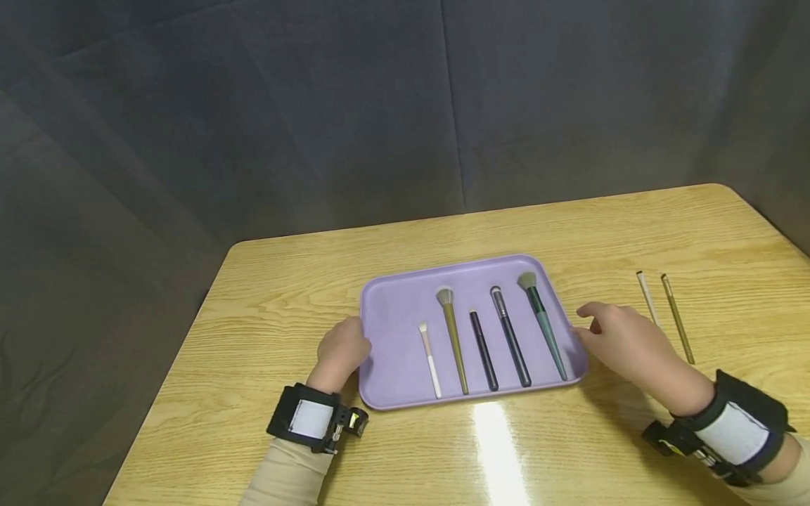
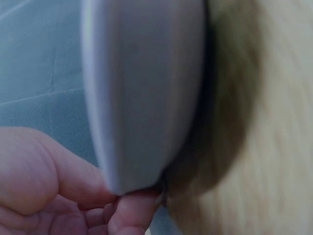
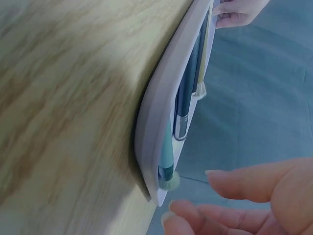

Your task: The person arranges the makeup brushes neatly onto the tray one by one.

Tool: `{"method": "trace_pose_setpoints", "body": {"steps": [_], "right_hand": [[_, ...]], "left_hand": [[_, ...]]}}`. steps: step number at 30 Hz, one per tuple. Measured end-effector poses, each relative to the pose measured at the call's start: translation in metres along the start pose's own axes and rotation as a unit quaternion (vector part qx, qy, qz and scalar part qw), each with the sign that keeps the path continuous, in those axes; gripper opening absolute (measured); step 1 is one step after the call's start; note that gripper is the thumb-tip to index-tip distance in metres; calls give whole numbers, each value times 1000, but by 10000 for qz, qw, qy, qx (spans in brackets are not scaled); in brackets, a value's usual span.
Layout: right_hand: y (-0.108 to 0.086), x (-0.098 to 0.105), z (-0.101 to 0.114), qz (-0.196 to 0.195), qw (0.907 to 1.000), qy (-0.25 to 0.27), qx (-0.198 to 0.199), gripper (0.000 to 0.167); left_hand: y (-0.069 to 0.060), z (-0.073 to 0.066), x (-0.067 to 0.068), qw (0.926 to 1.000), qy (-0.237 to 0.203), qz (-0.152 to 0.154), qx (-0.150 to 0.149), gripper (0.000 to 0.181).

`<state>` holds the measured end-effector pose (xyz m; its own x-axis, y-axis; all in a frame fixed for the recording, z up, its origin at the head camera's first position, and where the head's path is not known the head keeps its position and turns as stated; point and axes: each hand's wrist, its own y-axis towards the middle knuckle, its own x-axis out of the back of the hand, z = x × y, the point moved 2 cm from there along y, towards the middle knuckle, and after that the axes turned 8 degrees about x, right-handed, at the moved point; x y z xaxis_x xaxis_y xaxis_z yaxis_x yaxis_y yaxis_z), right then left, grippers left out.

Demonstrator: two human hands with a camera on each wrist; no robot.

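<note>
The purple tray (image 1: 399,337) is seen over the wooden table (image 1: 266,302); whether its left end is raised at all cannot be told. Its left edge is pinched by the left hand (image 1: 343,349), with the thumb laid at the rim and a bent finger set against it, as is shown in the left wrist view. The right hand (image 1: 626,342) is held just beside the tray's right edge, with thumb and fingers parted and nothing gripped; whether the rim is touched by a fingertip cannot be made out.

Five brushes are laid side by side inside the tray, their bristles pointed toward its far edge. From the tray's left to its right are seen a short white brush (image 1: 433,372), an olive-handled brush (image 1: 455,344), a short black brush (image 1: 484,351), a longer black brush (image 1: 510,337) and a green brush (image 1: 546,327), the last placed nearest the tray's right edge.

Two more are placed on the table to the right of the tray, well apart from it: a thin white brush (image 1: 648,299), partly hidden by the right hand, and a thin gold brush (image 1: 678,320). Beyond the tray, a dark cloth (image 1: 354,126) is hung behind the table.
</note>
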<state>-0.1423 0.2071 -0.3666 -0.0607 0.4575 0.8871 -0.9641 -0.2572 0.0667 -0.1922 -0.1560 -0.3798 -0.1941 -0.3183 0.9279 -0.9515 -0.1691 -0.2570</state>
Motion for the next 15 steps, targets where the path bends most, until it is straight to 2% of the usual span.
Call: {"method": "trace_pose_setpoints", "body": {"steps": [15], "right_hand": [[-4,7,-25,-43,10000,-32,-77,38]], "left_hand": [[1,0,-1,9999,-71,74,37,26]]}}
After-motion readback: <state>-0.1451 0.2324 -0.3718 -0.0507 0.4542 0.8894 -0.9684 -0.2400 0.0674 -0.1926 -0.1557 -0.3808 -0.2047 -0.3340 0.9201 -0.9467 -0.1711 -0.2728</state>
